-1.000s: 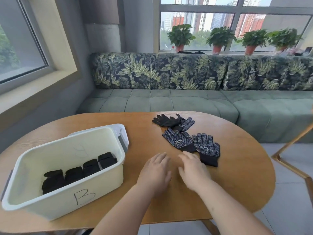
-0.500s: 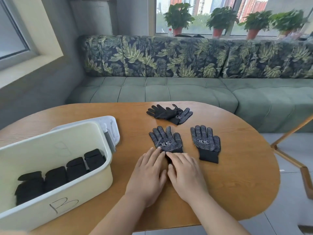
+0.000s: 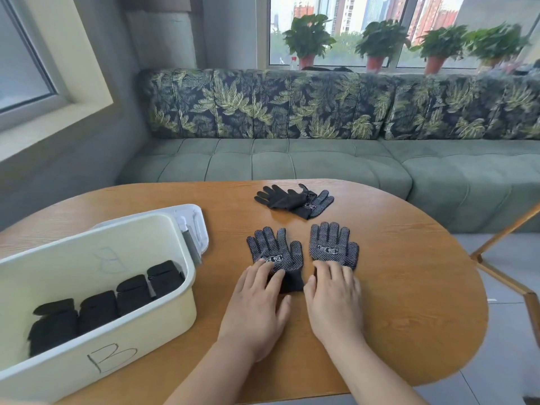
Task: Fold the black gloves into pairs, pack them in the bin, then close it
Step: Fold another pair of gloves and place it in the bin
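- Pressing down on the cuff of the left glove (image 3: 273,252) with the left hand (image 3: 257,305); fingers straight, a little spread, pinching nothing.
- Pressing down on the cuff of the right glove (image 3: 333,244) with the right hand (image 3: 334,299); fingers straight and close together, thumb out toward 9 o'clock.
- Lying flat side by side on the table (image 3: 409,287), dots up, glove fingers pointing to 12 o'clock, the left one tipped a bit toward 11; near each other, not touching.
- Piled at 12 o'clock from those two: the far gloves (image 3: 295,200), one partly on top of the other, well apart from the hands.
- Standing at 9 o'clock from the hands: the bin (image 3: 131,340), open, with a "B" on its near wall.
- Packed in a row inside it: four black folded pairs (image 3: 117,299), touching one another.
- Tucked behind the bin at its 1 o'clock: the lid (image 3: 195,226), partly hidden.
- Past the table at 12 o'clock: a green sofa (image 3: 292,162) and, behind it by the window, potted plants (image 3: 309,36).
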